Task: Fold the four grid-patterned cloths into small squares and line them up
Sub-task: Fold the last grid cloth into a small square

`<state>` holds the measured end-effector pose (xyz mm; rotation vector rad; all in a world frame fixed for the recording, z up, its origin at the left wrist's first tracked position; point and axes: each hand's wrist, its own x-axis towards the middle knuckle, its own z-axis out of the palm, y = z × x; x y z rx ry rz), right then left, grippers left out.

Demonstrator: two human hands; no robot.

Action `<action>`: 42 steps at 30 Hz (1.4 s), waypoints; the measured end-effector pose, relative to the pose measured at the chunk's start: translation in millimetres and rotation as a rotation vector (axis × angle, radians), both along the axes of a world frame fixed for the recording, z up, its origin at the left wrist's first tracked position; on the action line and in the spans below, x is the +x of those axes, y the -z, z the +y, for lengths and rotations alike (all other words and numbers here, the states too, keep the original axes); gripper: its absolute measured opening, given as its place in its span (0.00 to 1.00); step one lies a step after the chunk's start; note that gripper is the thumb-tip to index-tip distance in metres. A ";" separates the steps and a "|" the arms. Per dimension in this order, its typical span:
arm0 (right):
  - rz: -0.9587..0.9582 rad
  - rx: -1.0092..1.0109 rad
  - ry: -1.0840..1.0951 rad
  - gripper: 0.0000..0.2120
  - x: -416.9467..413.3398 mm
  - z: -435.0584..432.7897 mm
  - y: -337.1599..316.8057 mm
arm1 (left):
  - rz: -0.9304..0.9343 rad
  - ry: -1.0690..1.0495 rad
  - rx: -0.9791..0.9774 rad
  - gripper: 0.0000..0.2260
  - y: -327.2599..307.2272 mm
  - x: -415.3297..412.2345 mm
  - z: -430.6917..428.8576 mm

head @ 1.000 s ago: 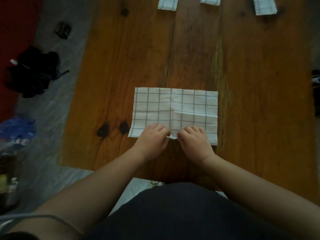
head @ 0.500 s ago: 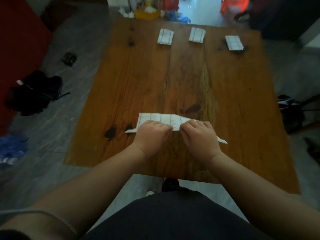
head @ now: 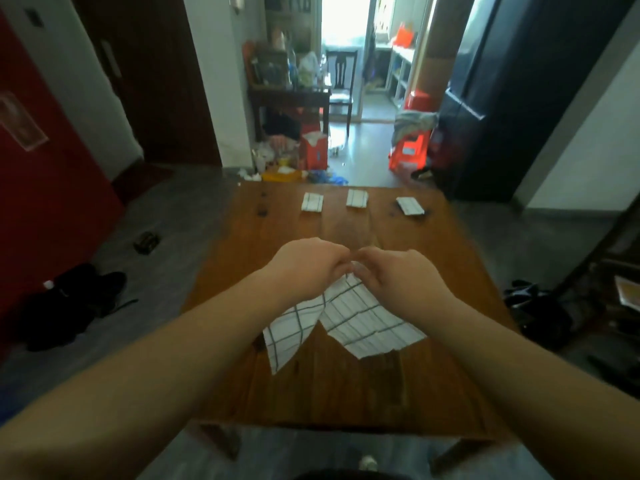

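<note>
View: head
Left hand: fingers curled, pinching the top edge of the white grid-patterned cloth, raised over the counter.
Right hand: same pinch on that edge, just beside the left hand.
Cloth: hangs from both hands in two drooping flaps over the near half of the brown wooden counter.
Far edge: three small folded grid cloths in a row, apart.

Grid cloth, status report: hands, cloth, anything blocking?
Left hand, right hand: both pinch grid cloth, aloft, drooping in two flaps. Three folded cloths lined up at table's far side. Nothing seen in the way.
</note>
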<state>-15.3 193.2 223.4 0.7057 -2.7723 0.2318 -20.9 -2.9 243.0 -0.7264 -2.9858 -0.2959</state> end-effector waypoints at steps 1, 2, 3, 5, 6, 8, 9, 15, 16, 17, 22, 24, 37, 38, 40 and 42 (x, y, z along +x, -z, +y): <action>-0.004 -0.042 0.003 0.16 -1.0 0.0 -8.3 | 0.017 0.003 -0.002 0.12 -9.9 -2.0 2.9; -0.016 -0.078 0.006 0.15 -2.0 0.9 -18.2 | 0.041 0.005 -0.004 0.12 -20.1 -3.4 6.1; -0.035 -0.103 0.008 0.15 -3.4 2.3 -29.6 | 0.067 0.007 -0.012 0.12 -30.3 -5.2 9.7; -0.052 -0.128 -0.002 0.13 -7.1 8.7 -53.9 | 0.127 0.021 -0.035 0.12 -51.5 -8.0 17.4; -0.041 -0.132 -0.013 0.13 -10.4 13.4 -66.2 | 0.159 0.028 -0.045 0.13 -63.3 -9.8 21.9; 0.013 -0.111 -0.043 0.14 -17.6 25.5 -91.3 | 0.256 0.032 -0.083 0.15 -86.6 -14.6 32.2; 0.029 -0.086 -0.047 0.16 -21.7 32.3 -104.3 | 0.314 0.033 -0.118 0.17 -97.7 -17.8 38.1; -0.077 0.001 -0.086 0.16 -48.1 85.4 -177.3 | 0.322 0.080 -0.240 0.17 -167.3 -38.2 87.3; -0.086 0.003 -0.103 0.16 -51.6 95.8 -185.9 | 0.283 0.100 -0.232 0.16 -177.5 -42.3 95.6; -0.096 0.003 -0.116 0.16 -53.5 106.7 -193.7 | 0.243 0.115 -0.207 0.15 -186.2 -46.5 103.3; -0.098 0.011 -0.108 0.13 -63.1 159.3 -219.2 | 0.133 0.146 -0.050 0.11 -214.5 -68.5 130.5; -0.102 0.016 -0.073 0.12 -67.7 179.2 -224.4 | 0.129 0.139 -0.036 0.11 -222.2 -75.0 139.0; -0.006 -0.158 0.101 0.12 -92.4 248.7 -244.8 | 0.253 0.018 -0.007 0.11 -280.7 -95.7 138.4; -0.004 -0.146 0.105 0.13 -91.7 245.6 -246.6 | 0.259 0.013 -0.017 0.12 -283.9 -97.2 137.8; 0.030 -0.110 0.119 0.14 -90.1 233.9 -249.4 | 0.261 0.022 -0.045 0.13 -287.7 -100.6 139.4; 0.093 -0.137 0.110 0.20 -87.2 215.5 -250.8 | 0.262 0.038 -0.066 0.15 -289.2 -102.4 144.1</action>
